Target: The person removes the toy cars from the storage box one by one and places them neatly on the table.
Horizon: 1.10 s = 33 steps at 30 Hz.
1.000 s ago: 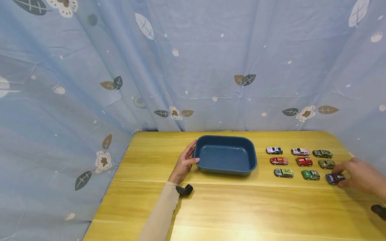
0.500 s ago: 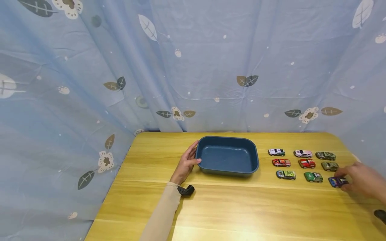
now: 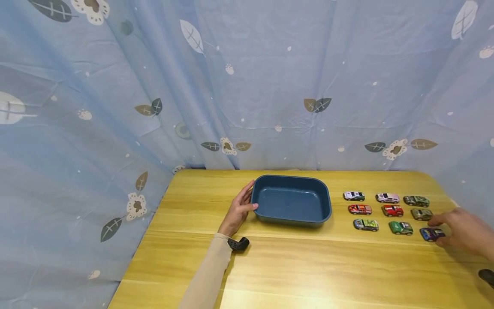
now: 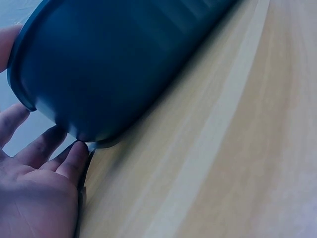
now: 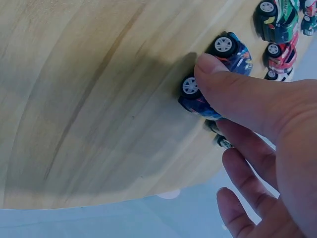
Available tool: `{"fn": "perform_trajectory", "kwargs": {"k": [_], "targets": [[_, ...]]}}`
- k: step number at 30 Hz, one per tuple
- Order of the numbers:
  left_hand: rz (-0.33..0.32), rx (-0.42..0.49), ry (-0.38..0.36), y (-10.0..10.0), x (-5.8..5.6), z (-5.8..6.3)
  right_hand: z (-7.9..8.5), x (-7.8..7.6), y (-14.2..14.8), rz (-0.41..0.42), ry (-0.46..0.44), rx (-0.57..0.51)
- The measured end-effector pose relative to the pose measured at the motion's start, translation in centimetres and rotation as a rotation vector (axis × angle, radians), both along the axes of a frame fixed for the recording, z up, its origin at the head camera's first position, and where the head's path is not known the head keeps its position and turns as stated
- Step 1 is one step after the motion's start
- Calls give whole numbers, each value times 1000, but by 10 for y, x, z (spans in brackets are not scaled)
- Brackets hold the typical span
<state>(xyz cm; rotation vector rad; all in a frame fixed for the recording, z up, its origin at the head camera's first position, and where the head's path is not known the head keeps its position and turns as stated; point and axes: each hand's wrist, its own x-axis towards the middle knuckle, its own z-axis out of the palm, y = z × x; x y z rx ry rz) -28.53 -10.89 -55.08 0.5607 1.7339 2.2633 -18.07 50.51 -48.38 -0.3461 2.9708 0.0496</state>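
At the left end of a dark blue rectangular bin [image 3: 291, 201], my left hand [image 3: 234, 214] grips the wall, thumb over the rim and fingers outside. The left wrist view shows the fingertips [image 4: 74, 156] against the bin's outer side. Inside, the bin holds nothing visible. At the far right, my right hand [image 3: 465, 231] pinches a purple-blue toy car [image 3: 431, 234] standing on the table. In the right wrist view the thumb [image 5: 213, 69] lies on the car's side between its wheels; the index finger is partly hidden behind it.
Several other toy cars stand in rows right of the bin, among them a green one [image 3: 400, 228], a red one [image 3: 392, 210] and a camouflage one [image 3: 421, 214] close to my right fingers. The wooden table [image 3: 301, 270] meets a blue patterned curtain [image 3: 270, 86] behind.
The head view has shifted slightly, so everything sits a little lower and further right in it. Both hands keep their places on the bin and the purple-blue toy car.
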Motion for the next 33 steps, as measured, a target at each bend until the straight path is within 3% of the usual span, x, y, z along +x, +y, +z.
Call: {"fn": "perform_trajectory", "kwargs": {"k": [13, 25, 33], "targets": [[10, -7, 2, 2, -2, -4, 4, 3, -17, 64, 61, -30], [27, -35, 17, -2, 0, -7, 9, 3, -16, 35, 138, -50], [23, 96, -21, -1, 1, -16, 15, 0, -23, -6, 141, -69]]}}
